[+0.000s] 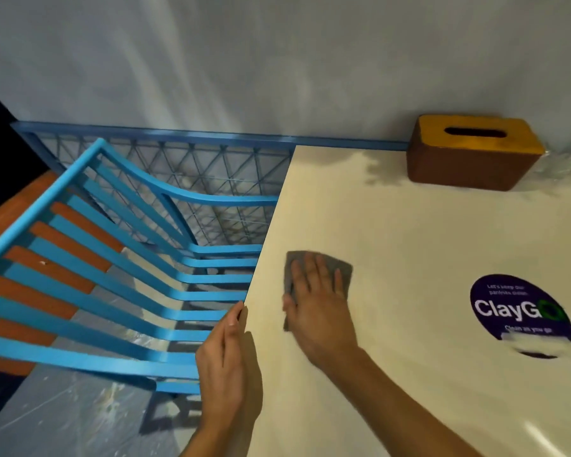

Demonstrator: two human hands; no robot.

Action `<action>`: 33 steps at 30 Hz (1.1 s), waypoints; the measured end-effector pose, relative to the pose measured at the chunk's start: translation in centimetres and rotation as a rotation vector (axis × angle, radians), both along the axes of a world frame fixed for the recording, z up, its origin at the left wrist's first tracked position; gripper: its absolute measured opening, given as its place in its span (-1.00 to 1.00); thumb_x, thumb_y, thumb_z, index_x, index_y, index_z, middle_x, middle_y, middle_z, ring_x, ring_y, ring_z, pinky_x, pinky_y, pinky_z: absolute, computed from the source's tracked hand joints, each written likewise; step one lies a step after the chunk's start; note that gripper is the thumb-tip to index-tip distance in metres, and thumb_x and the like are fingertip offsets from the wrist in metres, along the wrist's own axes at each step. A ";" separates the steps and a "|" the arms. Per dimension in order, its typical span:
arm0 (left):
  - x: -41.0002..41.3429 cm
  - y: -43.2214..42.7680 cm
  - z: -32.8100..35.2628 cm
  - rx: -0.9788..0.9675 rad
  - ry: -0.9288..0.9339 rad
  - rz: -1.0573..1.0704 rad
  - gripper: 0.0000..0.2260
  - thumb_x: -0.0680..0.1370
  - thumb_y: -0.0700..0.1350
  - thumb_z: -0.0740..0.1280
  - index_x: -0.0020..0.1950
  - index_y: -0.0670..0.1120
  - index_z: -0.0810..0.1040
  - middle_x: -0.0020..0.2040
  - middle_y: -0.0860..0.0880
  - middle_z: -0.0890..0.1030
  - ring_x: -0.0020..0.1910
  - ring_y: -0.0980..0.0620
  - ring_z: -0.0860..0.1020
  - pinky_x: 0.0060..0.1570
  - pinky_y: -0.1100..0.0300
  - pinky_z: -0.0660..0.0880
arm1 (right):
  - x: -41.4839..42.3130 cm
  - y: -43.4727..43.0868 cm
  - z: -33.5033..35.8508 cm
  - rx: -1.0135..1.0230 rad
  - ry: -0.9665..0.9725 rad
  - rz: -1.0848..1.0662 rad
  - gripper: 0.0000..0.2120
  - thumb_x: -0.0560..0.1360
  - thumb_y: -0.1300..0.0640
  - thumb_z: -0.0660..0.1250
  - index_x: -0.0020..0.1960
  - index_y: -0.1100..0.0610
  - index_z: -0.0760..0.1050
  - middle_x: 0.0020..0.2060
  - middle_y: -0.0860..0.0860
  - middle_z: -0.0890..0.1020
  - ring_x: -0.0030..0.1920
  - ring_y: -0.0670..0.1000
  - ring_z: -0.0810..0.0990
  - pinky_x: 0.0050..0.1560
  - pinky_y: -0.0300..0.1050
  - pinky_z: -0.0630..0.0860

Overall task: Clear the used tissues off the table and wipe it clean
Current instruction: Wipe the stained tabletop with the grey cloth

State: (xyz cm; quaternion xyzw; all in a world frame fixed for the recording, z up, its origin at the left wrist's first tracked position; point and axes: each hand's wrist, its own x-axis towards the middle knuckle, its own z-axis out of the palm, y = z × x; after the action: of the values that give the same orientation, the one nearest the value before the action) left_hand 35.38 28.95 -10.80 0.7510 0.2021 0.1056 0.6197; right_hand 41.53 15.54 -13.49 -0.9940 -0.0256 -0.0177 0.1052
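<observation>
Cream, smooth laminate is filling the right of our view, where the pale table (409, 232) is meeting a grey wall (277, 61). We are pressing a thin grey wiping cloth (343, 271) flat onto it under our right hand (317, 305). Its fingers (310, 272) are lying straight and slightly spread, with fabric showing beyond the fingertips and beside the thumb. No used tissues are showing, so we are judging the clearing done and the wiping under way.

Just left of those fingers the table's edge is running away from us. Our left hand (228, 367) is waiting there, fingers (234, 321) straight and pressed together, tips touching the edge. The cloth is lying right of the left fingers, near them, so a leftward sweep toward that hand is looking likeliest.

Well beyond the right fingertips a rounded brown tissue box with a yellow slotted lid (472, 156) is sitting. To their right is lying a round purple sticker (521, 311), and left of the left hand is standing a blue slatted chair (112, 258).
</observation>
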 end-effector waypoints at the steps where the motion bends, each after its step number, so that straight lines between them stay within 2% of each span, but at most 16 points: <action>1: -0.7 0.4 0.1 0.008 -0.001 -0.011 -0.71 0.67 -0.03 0.13 0.26 0.03 0.59 0.16 0.19 0.61 0.17 0.30 0.52 0.28 0.18 0.42 | -2.4 1.4 0.1 0.012 -0.014 0.056 -0.40 0.55 -0.11 -0.05 0.49 0.13 0.32 0.48 0.15 0.33 0.50 0.16 0.27 0.47 0.23 0.06; 4: -2.3 1.5 -0.1 0.017 0.030 -0.057 -0.68 0.68 0.02 0.10 0.31 0.03 0.56 0.21 0.17 0.61 0.24 0.23 0.52 0.33 0.15 0.40 | -10.0 2.4 0.5 0.002 0.000 0.282 -0.43 0.56 -0.16 0.05 0.50 0.06 0.31 0.50 0.06 0.31 0.51 0.10 0.25 0.39 0.16 0.06; 7: -4.2 2.9 -0.3 -0.045 0.080 -0.075 -0.66 0.68 0.05 0.07 0.28 0.04 0.58 0.20 0.14 0.62 0.24 0.16 0.53 0.30 0.13 0.42 | -13.1 -1.3 0.4 -0.050 -0.003 0.393 -0.46 0.62 -0.18 0.01 0.54 -0.01 0.21 0.53 -0.01 0.24 0.53 0.04 0.20 0.39 0.10 0.07; 10: -6.1 3.9 0.4 -0.121 0.117 -0.088 -0.65 0.68 0.05 0.05 0.18 0.09 0.63 0.11 0.20 0.65 0.16 0.22 0.56 0.14 0.27 0.43 | -10.2 -5.1 0.2 -0.033 0.040 0.424 -0.43 0.62 -0.15 -0.05 0.59 0.01 0.07 0.57 -0.01 0.08 0.57 0.02 0.00 0.48 0.09 -0.04; 14: -9.2 4.6 0.9 -0.260 0.174 -0.058 -0.67 0.67 0.03 0.08 0.16 0.08 0.64 0.07 0.17 0.68 0.08 0.21 0.62 0.08 0.19 0.47 | -2.5 -6.1 0.2 0.060 0.091 0.302 -0.32 0.52 -0.20 -0.20 0.59 0.01 -0.02 0.59 -0.03 -0.03 0.57 -0.04 -0.12 0.54 0.08 -0.16; 18: -10.9 5.5 0.6 -0.227 0.200 -0.058 -0.65 0.68 0.04 0.07 0.18 0.08 0.65 0.09 0.17 0.68 0.13 0.17 0.61 0.19 0.14 0.48 | 2.0 -3.3 0.6 0.024 0.071 0.241 -0.45 0.65 -0.03 -0.03 0.60 0.05 -0.06 0.59 0.01 -0.05 0.57 0.01 -0.13 0.54 0.13 -0.17; 20: -11.4 5.9 0.5 -0.210 0.188 -0.068 -0.64 0.68 -0.01 0.06 0.19 0.04 0.64 0.09 0.15 0.68 0.12 0.17 0.61 0.19 0.17 0.47 | 1.8 -1.6 0.8 0.007 0.063 0.257 -0.47 0.67 -0.01 -0.03 0.60 0.04 -0.07 0.59 0.00 -0.07 0.57 0.02 -0.15 0.54 0.14 -0.19; 23: -12.2 6.3 0.2 -0.203 0.181 -0.083 -0.62 0.69 0.01 0.03 0.20 0.02 0.64 0.11 0.14 0.67 0.13 0.18 0.61 0.11 0.27 0.45 | -0.7 0.5 0.8 0.015 0.050 0.371 -0.48 0.68 -0.04 -0.09 0.60 0.01 -0.11 0.59 -0.02 -0.09 0.57 0.00 -0.18 0.54 0.12 -0.21; 28: -13.0 7.1 -0.2 -0.270 0.168 -0.016 -0.65 0.69 0.01 0.05 0.13 0.02 0.63 0.11 0.07 0.68 0.16 0.10 0.61 0.17 0.18 0.45 | -8.8 4.2 0.6 0.039 0.078 0.583 -0.46 0.65 -0.10 -0.12 0.60 -0.05 -0.11 0.59 -0.04 -0.12 0.57 -0.02 -0.23 0.54 0.10 -0.25; 31: -13.4 7.1 -0.4 -0.281 0.135 0.021 -0.66 0.69 -0.05 0.05 0.14 -0.03 0.63 0.15 0.00 0.67 0.20 0.05 0.59 0.26 0.11 0.43 | -14.3 5.3 0.8 0.030 0.079 0.730 -0.43 0.62 -0.12 -0.07 0.59 0.01 -0.02 0.59 0.05 -0.02 0.58 0.06 -0.14 0.54 0.17 -0.17; 33: -13.9 7.3 -0.6 -0.276 0.113 0.057 -0.66 0.69 -0.08 0.06 0.11 -0.10 0.63 0.14 0.00 0.67 0.19 0.04 0.60 0.21 0.15 0.50 | -17.4 5.3 0.9 0.011 0.075 0.801 -0.41 0.60 -0.11 -0.02 0.58 0.06 0.06 0.58 0.08 0.05 0.58 0.09 -0.05 0.53 0.20 -0.09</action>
State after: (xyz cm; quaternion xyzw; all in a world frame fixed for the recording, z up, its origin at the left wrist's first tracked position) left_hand 21.52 36.29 -11.37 0.6575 0.2704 0.0522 0.7014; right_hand 24.15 20.80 -12.61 -0.9047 -0.4071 0.0611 0.1099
